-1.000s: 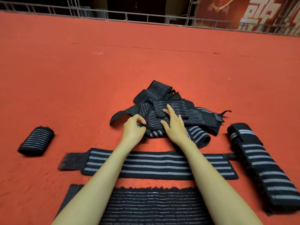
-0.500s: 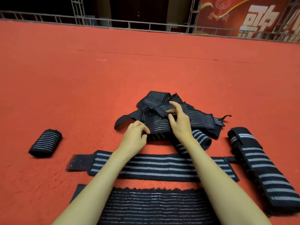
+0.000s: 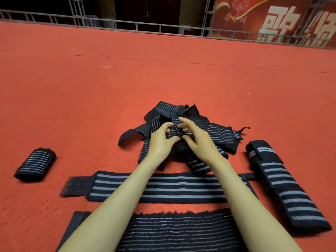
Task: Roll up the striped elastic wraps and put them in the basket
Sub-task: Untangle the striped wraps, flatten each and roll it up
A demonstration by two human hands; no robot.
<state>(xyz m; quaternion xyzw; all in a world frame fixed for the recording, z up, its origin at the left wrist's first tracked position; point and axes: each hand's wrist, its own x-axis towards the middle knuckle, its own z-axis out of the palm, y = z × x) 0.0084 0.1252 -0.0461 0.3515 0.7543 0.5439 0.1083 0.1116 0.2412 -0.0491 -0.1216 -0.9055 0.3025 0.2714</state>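
Observation:
A tangled pile of black wraps with thin grey stripes (image 3: 216, 131) lies on the red carpet ahead of me. My left hand (image 3: 160, 140) and my right hand (image 3: 198, 140) are raised over the pile, and both pinch one narrow striped wrap (image 3: 175, 129) lifted out of it. One rolled wrap (image 3: 35, 163) lies at the left. A long flat wrap (image 3: 172, 186) stretches across under my forearms. A wider wrap (image 3: 178, 231) lies nearest me. A folded wrap with broad stripes (image 3: 283, 184) lies at the right. No basket is in view.
Red carpet (image 3: 127, 84) spreads all around the wraps. A metal railing (image 3: 145, 27) runs along its far edge, with a red banner with large characters (image 3: 283, 20) behind it at the top right.
Both hands came up off the pile and closed together on one narrow wrap, lifting it. The camera tilted up slightly, so everything sits lower in view.

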